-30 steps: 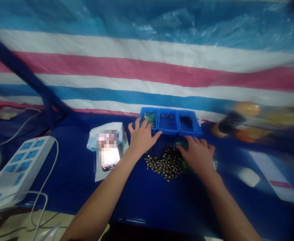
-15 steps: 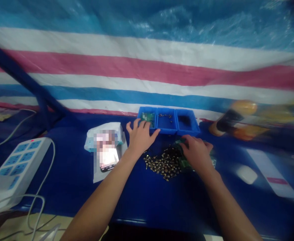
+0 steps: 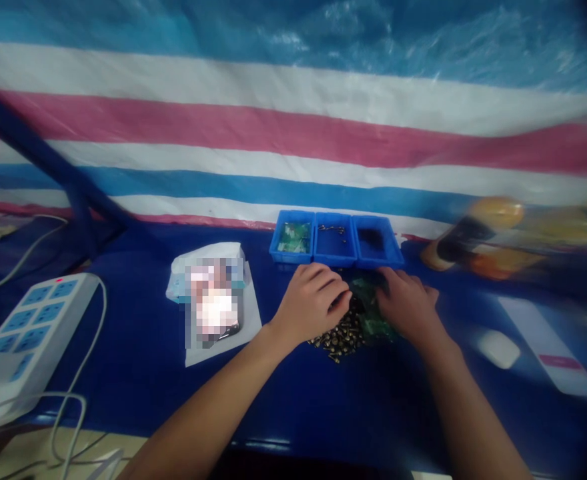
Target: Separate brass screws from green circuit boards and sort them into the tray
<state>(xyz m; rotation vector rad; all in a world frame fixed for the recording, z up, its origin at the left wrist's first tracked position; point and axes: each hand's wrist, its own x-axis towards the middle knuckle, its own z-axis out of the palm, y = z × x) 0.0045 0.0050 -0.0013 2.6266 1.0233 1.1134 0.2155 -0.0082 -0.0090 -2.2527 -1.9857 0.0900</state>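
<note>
A pile of small brass-coloured screws [image 3: 341, 339] lies on the blue table in front of me. My left hand [image 3: 309, 301] is over the pile's left side, its fingers curled together; whatever they may hold is hidden. To the right of the screws my right hand [image 3: 409, 303] grips a crumpled green plastic bag [image 3: 373, 319], which lies against the pile. Just behind my hands stand three joined blue bins. The left bin [image 3: 289, 257] has a green packet in it, the middle bin [image 3: 334, 259] a few screws, and the right bin [image 3: 384, 259] something dark.
On the left are a white power strip [image 3: 48, 337] with cables and a phone [image 3: 226, 331] on white paper beside a white pack [image 3: 178, 277]. To the right lie a white rounded object [image 3: 498, 349] and a long white box [image 3: 548, 347]. Blurred orange-capped bottles [image 3: 453, 240] stand behind.
My left hand has moved from the left bin down and right to the screws, and its spread fingers have curled. My right hand stays at the green bag.
</note>
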